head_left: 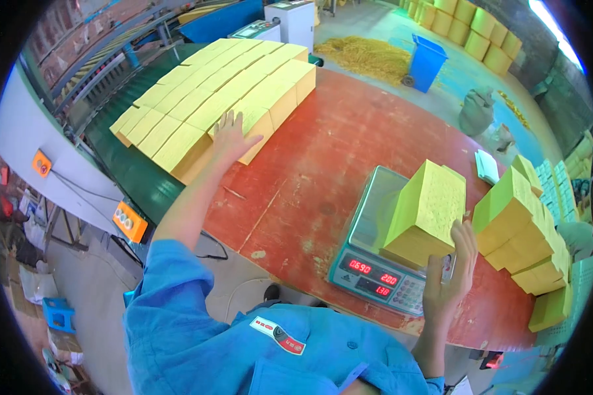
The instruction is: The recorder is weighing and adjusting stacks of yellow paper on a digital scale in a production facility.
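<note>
My left hand (233, 137) reaches to the near corner of a large group of yellow paper stacks (224, 85), its fingers spread over the end stack. It grips nothing that I can see. On the right, a digital weighing scale (358, 227) with lit red figures carries a yellow paper block (423, 214). My right hand (451, 266) is raised at the near right corner of that block, its fingers stretched and thumb apart. Whether its fingertips touch the block I cannot tell.
The red table (296, 178) meets a green conveyor surface (102, 135) at the left. More yellow blocks (524, 224) are piled right of the scale, near a pale pad of slips (486, 166). An orange button box (130, 222) stands by my left arm. A blue bin (427, 62) is beyond.
</note>
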The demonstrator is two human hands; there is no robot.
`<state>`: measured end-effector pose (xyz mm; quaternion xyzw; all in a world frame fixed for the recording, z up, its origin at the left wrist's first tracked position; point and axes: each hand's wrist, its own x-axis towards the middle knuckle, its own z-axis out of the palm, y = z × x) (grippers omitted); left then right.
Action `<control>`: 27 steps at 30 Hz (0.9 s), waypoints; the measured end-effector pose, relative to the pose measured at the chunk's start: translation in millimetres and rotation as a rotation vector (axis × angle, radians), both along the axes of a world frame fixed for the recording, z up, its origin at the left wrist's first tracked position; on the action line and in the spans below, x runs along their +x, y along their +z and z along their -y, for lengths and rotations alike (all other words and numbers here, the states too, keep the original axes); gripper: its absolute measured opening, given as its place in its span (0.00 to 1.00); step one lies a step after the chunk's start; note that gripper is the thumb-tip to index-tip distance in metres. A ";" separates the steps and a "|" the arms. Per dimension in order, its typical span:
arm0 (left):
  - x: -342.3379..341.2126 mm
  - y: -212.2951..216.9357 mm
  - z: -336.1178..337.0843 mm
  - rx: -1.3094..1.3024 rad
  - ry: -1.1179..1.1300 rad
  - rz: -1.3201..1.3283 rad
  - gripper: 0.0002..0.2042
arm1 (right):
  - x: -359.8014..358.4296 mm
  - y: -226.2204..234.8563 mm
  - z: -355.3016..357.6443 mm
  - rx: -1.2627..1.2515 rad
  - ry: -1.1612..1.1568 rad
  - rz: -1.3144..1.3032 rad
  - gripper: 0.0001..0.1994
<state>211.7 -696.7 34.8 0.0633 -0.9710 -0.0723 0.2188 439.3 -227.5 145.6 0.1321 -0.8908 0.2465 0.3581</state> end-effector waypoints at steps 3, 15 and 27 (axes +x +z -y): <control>-31.0 -5.3 17.1 -0.103 0.050 0.175 0.46 | 11.4 -4.0 44.2 -0.047 0.098 0.082 0.26; 47.9 -10.8 12.9 -0.213 -0.892 0.259 0.44 | -2.7 -53.8 171.6 -0.201 0.267 0.253 0.27; 247.2 -15.6 6.9 0.879 -0.701 0.233 0.42 | -30.4 -137.4 206.6 -0.335 0.474 0.900 0.29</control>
